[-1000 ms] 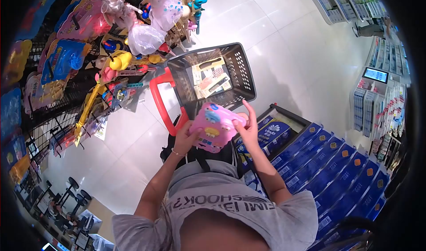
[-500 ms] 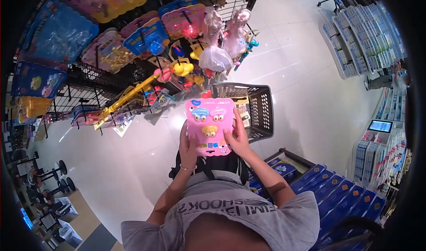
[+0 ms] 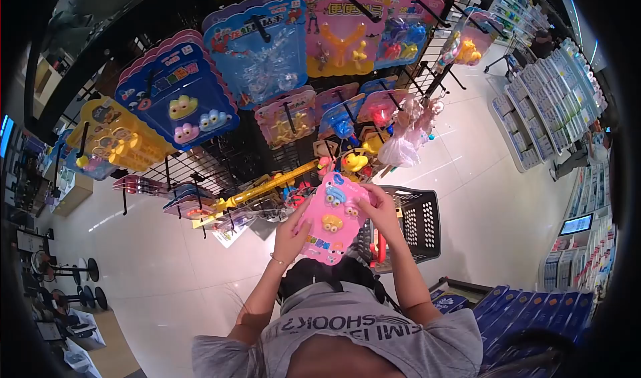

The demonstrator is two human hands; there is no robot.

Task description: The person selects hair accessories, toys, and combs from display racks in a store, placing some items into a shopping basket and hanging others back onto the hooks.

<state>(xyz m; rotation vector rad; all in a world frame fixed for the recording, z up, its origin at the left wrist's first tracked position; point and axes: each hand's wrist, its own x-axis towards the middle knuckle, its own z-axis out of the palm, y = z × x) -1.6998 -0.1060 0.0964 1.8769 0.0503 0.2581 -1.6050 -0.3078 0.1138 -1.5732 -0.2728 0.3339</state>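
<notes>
A pink scalloped toy card (image 3: 316, 212) is held between my two hands in front of my chest. On it sit blue, pink and yellow big-eyed toys. My left hand (image 3: 292, 234), with a bracelet at the wrist, is closed on the card's left edge. At its upper right edge, my right hand (image 3: 380, 210) grips the card. The card leans with its top to the right. Just beyond it hang a yellow duck toy (image 3: 354, 162) and a long yellow stick-like toy (image 3: 267, 190) on the rack.
A wire display rack (image 3: 434, 61) carries several carded toys, among them a dark blue card (image 3: 177, 87) and dolls in pale dresses (image 3: 400, 141). A black shopping basket (image 3: 424, 224) is behind my right arm. Blue boxes (image 3: 514, 318) stand at lower right, white shelves (image 3: 561, 104) farther off.
The view has swung up toward the rack, showing more hanging cards. The pink card has gone from upright to tilted, and my right hand now grips nearer its top.
</notes>
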